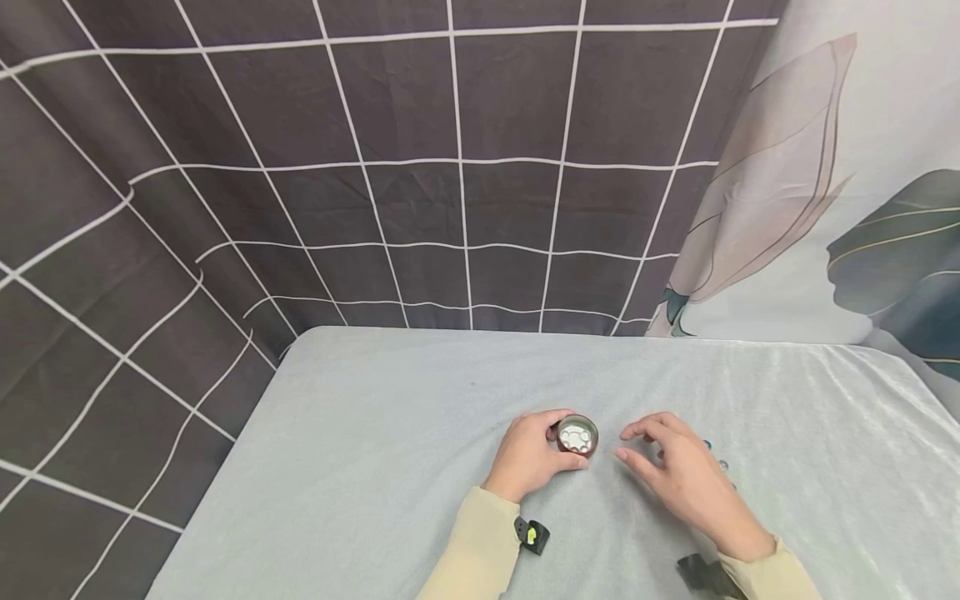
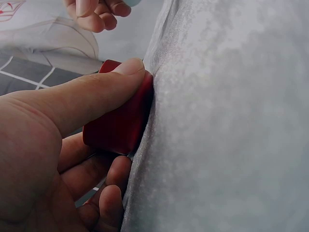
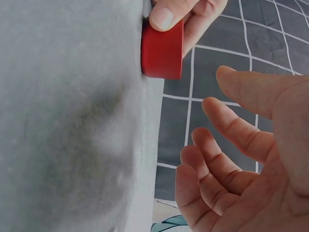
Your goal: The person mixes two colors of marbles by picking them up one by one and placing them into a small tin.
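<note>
In the head view a small round container (image 1: pixel 577 435) stands on the cloth, its top uncovered and pale, shiny round shapes showing inside. My left hand (image 1: pixel 531 454) grips it from the left. The left wrist view shows its smooth red side (image 2: pixel 118 125) with the thumb (image 2: pixel 104 94) laid across it and fingers curled beneath. To the right, my right hand (image 1: pixel 682 471) hovers apart from the container, palm facing it. Its fingers (image 3: pixel 212 154) are loosely bent in the right wrist view and hold nothing. That view also has the red container (image 3: pixel 163 50) upright at the table surface.
Several small glassy beads, among them a blue one (image 1: pixel 707 445) and a clear one (image 1: pixel 723 465), lie just right of my right hand, partly hidden by it. A pale grey velvety cloth (image 1: pixel 375 467) covers the table. Dark checked fabric (image 1: pixel 510 208) hangs behind its back edge.
</note>
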A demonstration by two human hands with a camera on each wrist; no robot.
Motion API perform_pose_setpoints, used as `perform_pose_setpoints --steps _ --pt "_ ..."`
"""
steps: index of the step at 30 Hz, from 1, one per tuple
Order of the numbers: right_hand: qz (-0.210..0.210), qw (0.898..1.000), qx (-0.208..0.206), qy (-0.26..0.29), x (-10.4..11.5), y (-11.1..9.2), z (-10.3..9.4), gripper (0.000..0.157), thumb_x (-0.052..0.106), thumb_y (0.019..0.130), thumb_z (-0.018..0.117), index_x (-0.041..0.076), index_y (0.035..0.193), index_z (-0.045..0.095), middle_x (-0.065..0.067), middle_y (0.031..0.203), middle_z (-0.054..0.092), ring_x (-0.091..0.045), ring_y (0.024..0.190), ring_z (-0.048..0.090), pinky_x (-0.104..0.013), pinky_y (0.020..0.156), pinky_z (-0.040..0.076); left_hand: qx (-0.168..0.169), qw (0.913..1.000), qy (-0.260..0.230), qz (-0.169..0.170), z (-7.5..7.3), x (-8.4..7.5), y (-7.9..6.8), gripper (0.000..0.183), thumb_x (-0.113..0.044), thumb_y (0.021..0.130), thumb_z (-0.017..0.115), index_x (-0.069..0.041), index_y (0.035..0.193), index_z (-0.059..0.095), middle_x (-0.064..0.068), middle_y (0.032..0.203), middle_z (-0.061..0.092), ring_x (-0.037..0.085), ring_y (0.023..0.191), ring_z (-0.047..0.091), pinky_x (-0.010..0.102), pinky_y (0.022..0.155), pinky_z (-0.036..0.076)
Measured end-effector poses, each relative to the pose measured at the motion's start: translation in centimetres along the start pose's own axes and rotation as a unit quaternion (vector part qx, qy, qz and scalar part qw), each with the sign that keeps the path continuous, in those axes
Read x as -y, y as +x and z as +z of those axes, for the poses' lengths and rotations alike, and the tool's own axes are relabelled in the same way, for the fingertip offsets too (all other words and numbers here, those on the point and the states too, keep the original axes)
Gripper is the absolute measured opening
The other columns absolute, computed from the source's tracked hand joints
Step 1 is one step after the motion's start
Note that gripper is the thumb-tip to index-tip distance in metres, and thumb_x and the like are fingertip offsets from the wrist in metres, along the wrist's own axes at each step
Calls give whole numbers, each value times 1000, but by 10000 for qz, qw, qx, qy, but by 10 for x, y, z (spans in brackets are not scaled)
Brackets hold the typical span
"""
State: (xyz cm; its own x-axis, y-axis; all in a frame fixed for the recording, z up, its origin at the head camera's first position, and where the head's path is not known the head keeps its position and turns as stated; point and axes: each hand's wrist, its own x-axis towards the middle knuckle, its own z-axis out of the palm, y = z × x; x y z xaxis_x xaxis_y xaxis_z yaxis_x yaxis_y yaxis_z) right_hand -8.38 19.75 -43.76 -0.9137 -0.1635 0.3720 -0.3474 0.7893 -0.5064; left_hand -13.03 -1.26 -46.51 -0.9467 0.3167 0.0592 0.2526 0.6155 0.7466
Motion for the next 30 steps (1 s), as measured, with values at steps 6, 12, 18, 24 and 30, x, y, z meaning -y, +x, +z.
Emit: perform_pose_setpoints --steps 6,12,18,24,30 --pt "-10 10000 30 -1 -3 -3 -1 19 15 80 85 18 94 72 6 99 63 -14 77 55 -30 66 47 8 10000 12 -9 -1 0 0 55 -29 68 94 -22 119 74 -12 106 72 5 100 63 26 91 48" --pt "48 9999 75 -96 -4 -4 -4 18 16 81 84 18 94 72 6 99 64 -14 78 58 -32 68 50 9 10000 2 -7 -1 0 0 55 -29 68 94 -23 120 74 -12 107 72 5 101 64 26 91 48" --pt "-7 9999 46 -116 -6 -7 -8 19 15 80 85 17 94 71 5 99 63 -13 79 57 -31 68 49 13 10000 -40 -28 0 1 0 56 -29 68 94 -23 120 74 -12 108 72 5 102 63 26 91 49" --pt "-36 9998 -32 -173 -9 -10 -10 20 14 79 85 18 93 71 7 96 62 -11 77 55 -29 68 48 8 10000 -13 -94 1 1 0 57 -30 68 94 -23 121 73 -11 110 72 8 106 64 27 94 48" --pt "-35 9998 -53 -189 -11 -12 -13 20 13 78 85 16 92 71 7 96 62 -11 77 54 -28 67 47 6 9999 23 -118 1 0 -1 57 -31 69 94 -23 121 73 -11 109 72 8 104 63 28 94 48"
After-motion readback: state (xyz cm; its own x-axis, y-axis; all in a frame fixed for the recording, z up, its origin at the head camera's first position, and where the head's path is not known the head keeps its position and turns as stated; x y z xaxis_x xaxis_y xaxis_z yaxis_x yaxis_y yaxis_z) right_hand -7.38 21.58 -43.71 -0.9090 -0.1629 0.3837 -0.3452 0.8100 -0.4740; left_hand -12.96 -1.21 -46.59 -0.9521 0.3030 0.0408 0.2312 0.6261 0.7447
